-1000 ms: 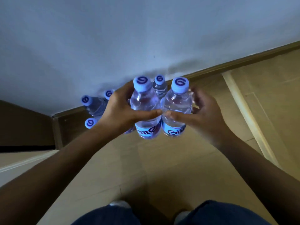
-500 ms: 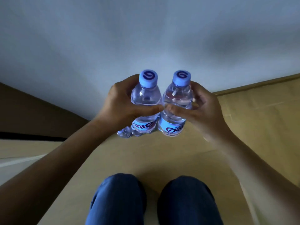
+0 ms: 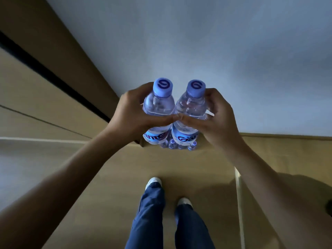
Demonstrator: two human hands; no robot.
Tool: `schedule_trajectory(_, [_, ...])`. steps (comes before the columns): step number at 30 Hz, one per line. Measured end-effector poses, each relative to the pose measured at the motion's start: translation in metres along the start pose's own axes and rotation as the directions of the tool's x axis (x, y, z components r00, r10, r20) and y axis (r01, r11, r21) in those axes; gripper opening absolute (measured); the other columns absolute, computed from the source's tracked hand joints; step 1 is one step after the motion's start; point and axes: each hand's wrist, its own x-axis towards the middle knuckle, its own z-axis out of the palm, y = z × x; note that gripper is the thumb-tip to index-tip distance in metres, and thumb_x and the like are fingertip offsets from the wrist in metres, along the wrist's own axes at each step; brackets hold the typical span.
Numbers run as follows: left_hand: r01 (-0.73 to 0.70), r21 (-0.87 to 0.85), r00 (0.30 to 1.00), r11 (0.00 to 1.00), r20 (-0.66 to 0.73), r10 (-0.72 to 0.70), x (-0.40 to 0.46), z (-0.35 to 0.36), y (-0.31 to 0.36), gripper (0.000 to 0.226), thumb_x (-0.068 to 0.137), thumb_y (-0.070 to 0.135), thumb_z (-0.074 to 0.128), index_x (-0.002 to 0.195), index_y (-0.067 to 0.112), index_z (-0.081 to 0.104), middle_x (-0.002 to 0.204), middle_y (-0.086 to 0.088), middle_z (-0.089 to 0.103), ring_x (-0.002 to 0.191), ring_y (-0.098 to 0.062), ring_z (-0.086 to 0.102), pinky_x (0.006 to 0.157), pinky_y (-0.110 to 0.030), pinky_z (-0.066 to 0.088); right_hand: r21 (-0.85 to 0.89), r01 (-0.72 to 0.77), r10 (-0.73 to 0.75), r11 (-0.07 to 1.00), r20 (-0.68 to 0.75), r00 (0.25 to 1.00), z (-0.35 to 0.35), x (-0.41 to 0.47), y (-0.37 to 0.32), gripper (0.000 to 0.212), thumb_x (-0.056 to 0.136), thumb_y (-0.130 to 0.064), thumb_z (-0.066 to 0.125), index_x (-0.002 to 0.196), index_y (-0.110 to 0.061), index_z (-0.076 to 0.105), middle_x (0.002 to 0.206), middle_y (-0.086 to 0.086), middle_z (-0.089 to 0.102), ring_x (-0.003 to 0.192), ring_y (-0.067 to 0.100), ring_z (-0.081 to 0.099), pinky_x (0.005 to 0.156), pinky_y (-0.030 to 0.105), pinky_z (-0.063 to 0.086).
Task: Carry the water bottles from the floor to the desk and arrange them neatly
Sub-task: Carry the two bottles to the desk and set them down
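Head view: left hand (image 3: 133, 114) grips the left bottle (image 3: 158, 110); right hand (image 3: 213, 117) grips the right bottle (image 3: 190, 112). Both bottles upright, touching, held above the floor (image 3: 179, 168). More bottles (image 3: 177, 145) stand far below by the wall (image 3: 197, 42).

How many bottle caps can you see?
4: one on the left bottle, one on the right bottle, two small ones on floor bottles below, at and. More may be hidden.

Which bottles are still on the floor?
The small cluster of bottles by the wall, seen just below the two held ones. The left hand grips one bottle, the right hand the other, both lifted.
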Motion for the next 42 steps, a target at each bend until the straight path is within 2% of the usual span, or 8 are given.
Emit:
schedule_trajectory(6, [0.094,-0.018,0.973,0.995,-0.208,-0.096,-0.064,-0.078,0.041,0.058,0.055,0.055,0.082,0.099,0.021,0.067,0.086,0.003,0.070,0.076,-0.008,0.060,0.073,-0.032,0.052,0.014,0.040,-0.042,0.999,0.180,0.983,0.043,-0.008,-0.086,0.049,0.069,-0.041,0.086,0.107,-0.022,0.061,0.100,-0.011,0.072,0.094,0.007,0.069,0.081,0.023,0.054])
schedule_trajectory(9, [0.135,-0.005,0.939,0.991,-0.317,-0.129,-0.100,-0.115,0.042,0.057,0.056,0.055,0.084,0.100,0.023,0.067,0.090,-0.002,0.071,0.084,-0.024,0.066,0.078,-0.043,0.055,0.019,0.075,-0.077,0.997,0.294,0.953,0.080,-0.011,-0.116,0.047,0.071,-0.031,0.088,0.109,-0.019,0.063,0.100,-0.009,0.072,0.093,0.005,0.069,0.079,0.017,0.051])
schedule_trajectory(11, [0.156,-0.011,0.907,0.988,-0.395,-0.148,-0.125,-0.142,0.039,0.057,0.056,0.056,0.084,0.101,0.027,0.066,0.092,-0.002,0.071,0.085,-0.023,0.067,0.078,-0.045,0.055,0.039,0.098,-0.105,0.994,0.374,0.921,0.111,-0.013,-0.133,0.047,0.071,-0.026,0.089,0.109,-0.016,0.063,0.097,-0.012,0.072,0.090,-0.001,0.068,0.076,0.011,0.048])
schedule_trajectory(15, [0.189,-0.101,0.822,0.977,-0.527,-0.214,-0.179,-0.195,0.026,0.051,0.056,0.053,0.087,0.098,0.037,0.064,0.094,0.005,0.071,0.080,-0.002,0.063,0.077,-0.032,0.056,0.088,0.095,-0.127,0.992,0.520,0.845,0.183,-0.021,-0.165,0.050,0.070,-0.024,0.089,0.112,-0.015,0.063,0.098,-0.011,0.074,0.091,0.003,0.070,0.077,0.015,0.051])
schedule_trajectory(19, [0.191,-0.176,0.728,0.966,-0.635,-0.259,-0.233,-0.252,0.008,0.047,0.057,0.047,0.088,0.097,0.035,0.066,0.092,0.007,0.072,0.079,0.000,0.064,0.075,-0.019,0.055,0.107,0.105,-0.149,0.989,0.654,0.741,0.264,-0.033,-0.199,0.050,0.068,-0.026,0.090,0.109,-0.019,0.063,0.098,-0.006,0.074,0.093,0.012,0.071,0.080,0.030,0.057])
schedule_trajectory(28, [0.269,-0.231,0.432,0.935,-0.839,-0.331,-0.348,-0.376,-0.057,0.044,0.056,0.040,0.085,0.095,0.030,0.066,0.088,0.006,0.073,0.076,-0.003,0.065,0.073,-0.022,0.053,0.122,0.173,-0.198,0.977,0.812,0.549,0.457,-0.070,-0.256,0.048,0.066,-0.030,0.090,0.107,-0.027,0.064,0.097,-0.010,0.075,0.092,0.006,0.070,0.078,0.023,0.056])
schedule_trajectory(33, [0.296,-0.223,0.338,0.929,-0.885,-0.320,-0.391,-0.439,-0.091,0.040,0.061,0.037,0.086,0.094,0.029,0.068,0.087,0.006,0.074,0.079,-0.009,0.069,0.072,-0.019,0.054,0.127,0.142,-0.179,0.982,0.872,0.456,0.559,-0.085,-0.273,0.052,0.067,-0.024,0.091,0.112,-0.021,0.065,0.100,-0.005,0.075,0.093,0.009,0.070,0.081,0.028,0.057])
schedule_trajectory(42, [0.315,-0.260,0.179,0.913,-0.928,-0.326,-0.411,-0.578,-0.173,0.039,0.060,0.037,0.087,0.093,0.028,0.068,0.085,0.009,0.073,0.077,-0.001,0.067,0.070,-0.013,0.050,0.167,0.115,-0.194,0.979,0.933,0.302,0.757,-0.063,-0.302,0.050,0.066,-0.027,0.089,0.111,-0.023,0.067,0.097,-0.008,0.075,0.091,0.006,0.071,0.081,0.025,0.056])
